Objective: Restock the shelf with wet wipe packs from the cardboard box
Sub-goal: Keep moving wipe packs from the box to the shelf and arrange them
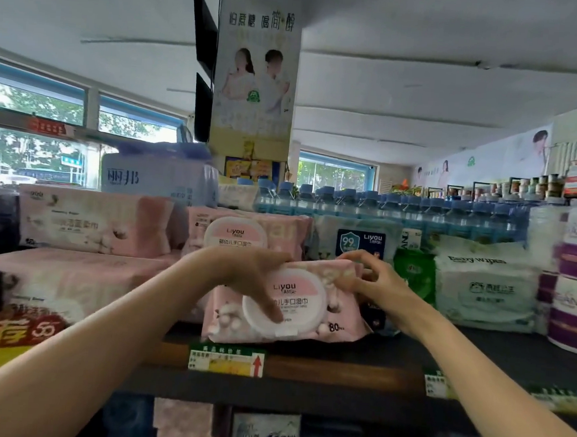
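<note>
Fingers of both hands curled around a pink wet wipe pack (287,307) at the front edge of a dark shelf (475,354) in a shop. Left hand (245,276) over the pack's upper left corner, thumb reaching down across the round white lid (286,305) to its lower rim, remaining fingers hidden behind the pack. Right hand (371,278) at the pack's upper right corner, fingers (356,257) bent and pinching the crinkled top edge, thumb against the pack's face just beside the lid. Pack upright and slightly tilted, its base apparently resting on the shelf board, just above a green and yellow price tag (226,360) with a red arrow.

Directly behind, a second pink pack (241,232) with the same white lid, standing upright. To its right, a blue and white wipe pack (360,238) marked 99, then a green pack (414,273) and a pale pack labelled Baby wipes (483,286). Left of the hands, stacked pink tissue packs (92,225). Farther back, a row of blue-capped water bottles (400,209). At far right, purple and white rolls (576,282) stacked on the shelf. Overhead, a hanging poster (256,69) on a pillar, windows along the left wall.
</note>
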The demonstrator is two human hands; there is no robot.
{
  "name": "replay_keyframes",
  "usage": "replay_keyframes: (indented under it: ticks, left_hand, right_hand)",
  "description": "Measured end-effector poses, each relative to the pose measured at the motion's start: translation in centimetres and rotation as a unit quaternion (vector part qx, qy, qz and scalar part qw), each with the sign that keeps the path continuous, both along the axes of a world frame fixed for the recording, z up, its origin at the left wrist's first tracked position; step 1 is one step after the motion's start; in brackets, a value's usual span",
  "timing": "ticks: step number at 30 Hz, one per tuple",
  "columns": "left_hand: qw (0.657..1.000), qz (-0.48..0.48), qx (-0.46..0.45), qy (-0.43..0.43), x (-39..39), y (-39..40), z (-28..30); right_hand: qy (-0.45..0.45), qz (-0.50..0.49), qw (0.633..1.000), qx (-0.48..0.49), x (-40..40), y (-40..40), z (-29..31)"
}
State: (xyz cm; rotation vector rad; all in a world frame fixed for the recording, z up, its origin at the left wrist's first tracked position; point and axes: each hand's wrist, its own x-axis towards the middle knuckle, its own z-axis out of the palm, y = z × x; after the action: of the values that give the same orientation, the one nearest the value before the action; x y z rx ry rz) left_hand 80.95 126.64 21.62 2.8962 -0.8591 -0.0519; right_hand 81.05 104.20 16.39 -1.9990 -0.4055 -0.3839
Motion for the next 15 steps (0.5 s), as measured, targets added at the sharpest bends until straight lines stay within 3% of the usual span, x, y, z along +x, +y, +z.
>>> replay_keyframes:
  ticks: [7, 11, 15]
  left_hand:
    - [0.999, 0.007, -0.014, 0.035, 0.8, 1.4, 2.0]
    - [0.986, -0.012, -0.145, 0.081, 1.4, 3.8, 1.8]
    - [0.969, -0.024, -0.241, 0.038, 1.5, 6.1, 1.5]
  right_hand:
    - [-0.059, 0.021, 0.998, 0.023, -0.3, 2.6, 2.7]
    - [-0.154, 0.040, 0.987, -0.023, -0.8, 5.9, 6.3]
    - [-0.222, 0.062, 0.967, -0.108, -1.0, 8.6, 9.3]
